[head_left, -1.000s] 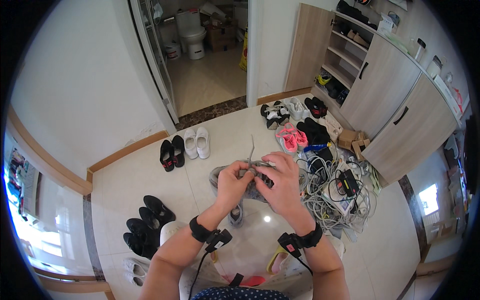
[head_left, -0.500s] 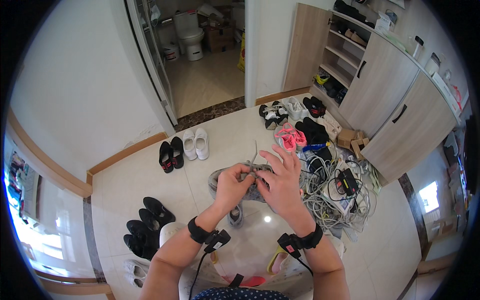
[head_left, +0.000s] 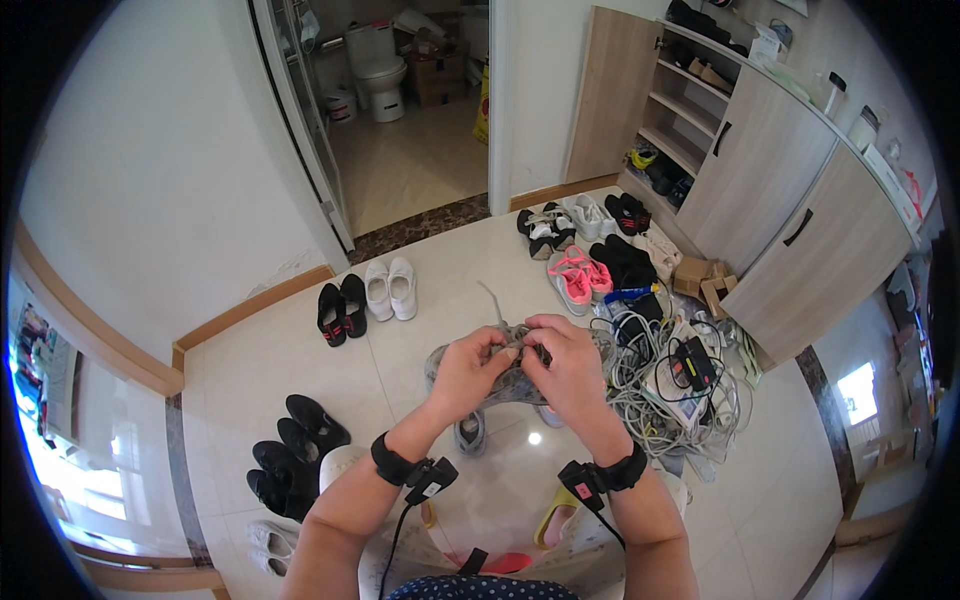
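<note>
A grey lace-up shoe (head_left: 512, 386) is held up in front of me, partly covered by my hands. My left hand (head_left: 466, 378) is closed at its laces, thumb and forefinger pinched together. Close beside it, my right hand (head_left: 568, 368) pinches at the same laces, its fingers bent inward. One loose end of the grey shoelace (head_left: 489, 302) sticks up above the hands. Below them, another grey shoe (head_left: 470, 434) is partly in view on the floor. Exactly which strand each hand grips is hidden by the fingers.
A heap of tangled cables (head_left: 650, 410) lies right of my hands. Behind it are pink-and-grey shoes (head_left: 577, 277), other pairs and an open shoe cabinet (head_left: 690, 125). White shoes (head_left: 391, 290) and black shoes (head_left: 342, 310) stand ahead left; black shoes (head_left: 290, 455) lie nearer left.
My right hand's fingers have gone from spread to closed in at the laces. The loose lace end now leans further left. The held shoe has shifted slightly right.
</note>
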